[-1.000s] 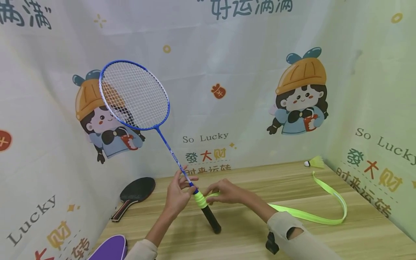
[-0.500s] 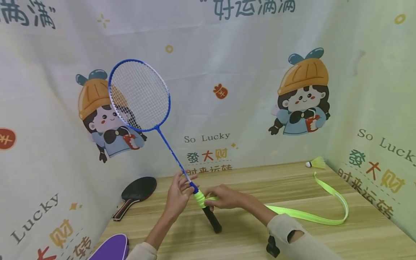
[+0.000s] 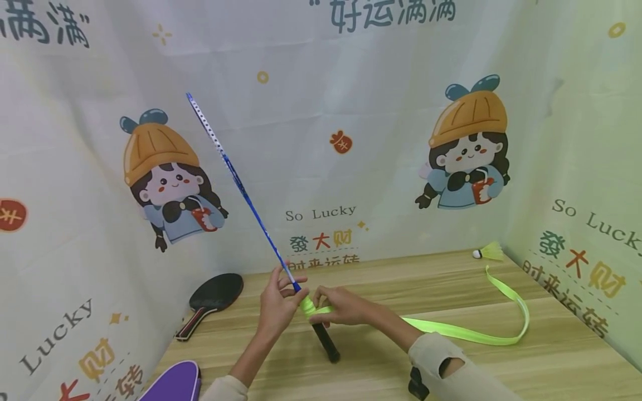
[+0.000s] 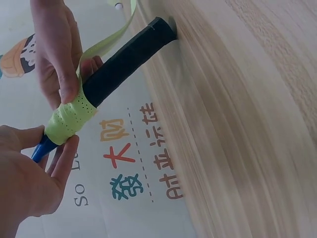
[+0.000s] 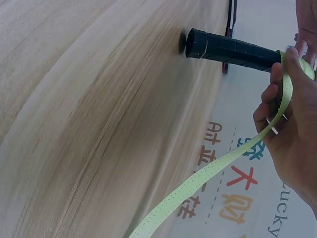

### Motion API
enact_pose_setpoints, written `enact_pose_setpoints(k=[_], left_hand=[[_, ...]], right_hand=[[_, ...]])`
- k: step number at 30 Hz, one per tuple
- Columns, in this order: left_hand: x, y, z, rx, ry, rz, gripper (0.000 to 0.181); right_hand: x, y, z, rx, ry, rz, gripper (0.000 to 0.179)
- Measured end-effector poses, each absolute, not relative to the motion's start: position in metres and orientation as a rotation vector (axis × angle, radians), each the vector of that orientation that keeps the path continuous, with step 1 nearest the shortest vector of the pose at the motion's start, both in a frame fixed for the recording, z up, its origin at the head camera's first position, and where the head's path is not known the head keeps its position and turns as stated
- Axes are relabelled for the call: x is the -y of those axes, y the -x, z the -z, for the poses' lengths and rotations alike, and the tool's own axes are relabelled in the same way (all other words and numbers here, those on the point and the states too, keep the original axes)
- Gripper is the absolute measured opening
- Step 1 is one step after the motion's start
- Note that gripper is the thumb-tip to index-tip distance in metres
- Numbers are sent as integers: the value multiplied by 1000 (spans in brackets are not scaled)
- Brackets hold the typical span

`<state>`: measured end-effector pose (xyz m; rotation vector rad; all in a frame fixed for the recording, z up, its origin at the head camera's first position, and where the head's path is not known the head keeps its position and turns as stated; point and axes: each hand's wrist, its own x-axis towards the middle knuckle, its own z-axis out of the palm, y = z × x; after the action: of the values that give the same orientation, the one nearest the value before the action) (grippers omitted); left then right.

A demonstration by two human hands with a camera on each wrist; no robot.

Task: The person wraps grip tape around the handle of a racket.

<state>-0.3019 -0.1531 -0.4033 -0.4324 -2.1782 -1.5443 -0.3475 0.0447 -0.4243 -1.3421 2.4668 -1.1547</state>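
Blue-shafted badminton racket (image 3: 241,189) stands tilted, butt of its black handle (image 3: 325,341) resting on the wooden bench (image 3: 451,356), head edge-on up and away from both hands. Left hand (image 3: 277,303) pinches the shaft just above the wrapped part, fingers curled round it, thumb and fingertips (image 4: 64,158) touching the top edge of the wrap. Neon green grip tape (image 3: 466,333) is wound round the upper handle (image 4: 69,119); below that the handle is bare black. Right hand (image 3: 343,306) sits just beside the left, on the handle at the lower edge of the wrap, thumb (image 4: 69,89) pressing the tape onto it, fingers curled round tape and handle. Loose tape trails from the right hand, along the bench, curving up well beyond it. Yellow shuttlecock (image 3: 486,252) lies far past the right hand near the backdrop. Black table tennis paddle (image 3: 213,298) lies beyond the left hand, apart from it; purple case (image 3: 173,381) near the left forearm.
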Motion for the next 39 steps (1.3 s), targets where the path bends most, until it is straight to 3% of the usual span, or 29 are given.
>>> enact_pose_setpoints(k=[17,33,39], left_hand=[[164,304,405,2195,471,1703,87],[169,306,404,2198,551,1851,88],[168,304,407,2179,552,1870,74]], right_hand=[[-56,353,416,-2438,1564,1022,22],[-49,356,421,-2475,1546,935,21],[-48,355,422,-2467,1543,953,19]])
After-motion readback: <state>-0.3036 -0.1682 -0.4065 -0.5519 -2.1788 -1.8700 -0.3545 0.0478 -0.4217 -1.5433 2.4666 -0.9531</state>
